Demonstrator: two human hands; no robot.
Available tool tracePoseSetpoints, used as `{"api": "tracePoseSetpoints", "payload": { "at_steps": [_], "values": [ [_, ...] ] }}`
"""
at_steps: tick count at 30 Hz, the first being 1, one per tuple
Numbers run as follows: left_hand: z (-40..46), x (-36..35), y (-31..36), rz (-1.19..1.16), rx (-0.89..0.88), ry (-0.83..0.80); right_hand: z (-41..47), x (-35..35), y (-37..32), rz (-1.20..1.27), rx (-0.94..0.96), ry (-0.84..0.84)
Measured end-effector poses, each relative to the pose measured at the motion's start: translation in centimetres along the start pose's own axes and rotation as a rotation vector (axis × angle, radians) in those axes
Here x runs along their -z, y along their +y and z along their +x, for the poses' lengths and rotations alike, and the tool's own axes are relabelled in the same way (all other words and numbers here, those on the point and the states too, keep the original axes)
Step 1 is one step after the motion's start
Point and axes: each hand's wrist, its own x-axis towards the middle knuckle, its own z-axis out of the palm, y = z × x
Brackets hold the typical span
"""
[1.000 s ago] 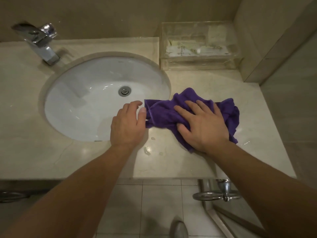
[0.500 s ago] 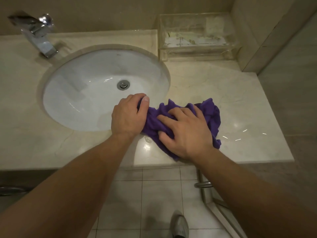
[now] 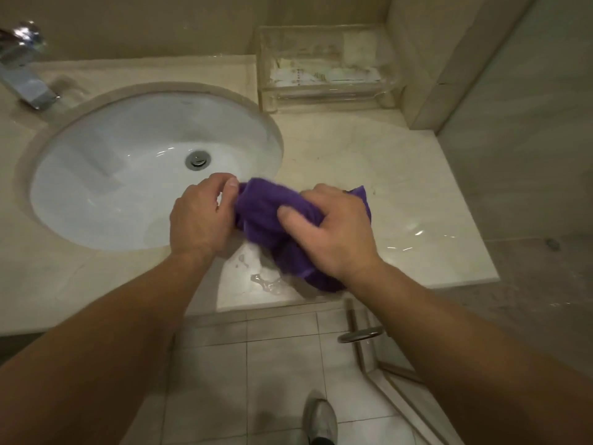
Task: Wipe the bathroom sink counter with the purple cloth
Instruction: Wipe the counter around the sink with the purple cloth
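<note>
At the far left the tap point(image 3: 24, 77) runs out of view, only its base and part of the spout showing. The basin point(image 3: 134, 175) sits next to it, its drain plain to see. Over the basin's near right rim the left hand point(image 3: 200, 216) pinches one end of the cloth point(image 3: 266, 216), thumb against fingertips. A second ago that hand lay flat on the surface point(image 3: 401, 200) beside the cloth; now it has closed its grip on it. The right hand point(image 3: 333, 229), which was pressing the cloth flat with spread fingers, has curled round the other end, and the cloth is bunched between the two hands and lifted, its tail trailing to the front edge. I take this as a pause in the wiping to gather or refold the cloth, perhaps to wring it. Small puddles point(image 3: 266, 282) remain near the front edge, so the job looks unfinished. The right hand's fingers are hidden under the cloth. The clear box point(image 3: 327, 101) at the back holds things too blurred to name.
</note>
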Motion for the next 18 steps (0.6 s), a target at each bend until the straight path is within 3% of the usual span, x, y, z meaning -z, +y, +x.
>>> {"api": "tracePoseSetpoints", "payload": {
  "at_steps": [3, 6, 9, 11, 15, 18],
  "values": [
    [-0.2, 0.0, 0.4, 0.007, 0.011, 0.012, -0.1, 2.1, 1.5, -0.066, 0.090, 0.122],
    [-0.3, 0.1, 0.6, 0.013, 0.019, 0.008, -0.7, 3.8, 3.3, -0.431, 0.153, -0.066],
    [-0.3, 0.0, 0.4, 0.018, 0.012, -0.001, -1.2, 4.6, 3.3, -0.635, 0.054, -0.276],
    [-0.4, -0.1, 0.5, 0.028, -0.008, -0.002, -1.8, 4.9, 3.2, -0.655, -0.017, -0.220],
    [-0.6, -0.1, 0.5, 0.042, -0.048, -0.001, -3.3, 3.8, 4.1, -0.611, -0.345, -0.125],
    [-0.6, -0.1, 0.6, 0.042, -0.035, -0.002, -4.2, 1.7, 4.6, -0.624, -0.356, -0.125]
  ]
}}
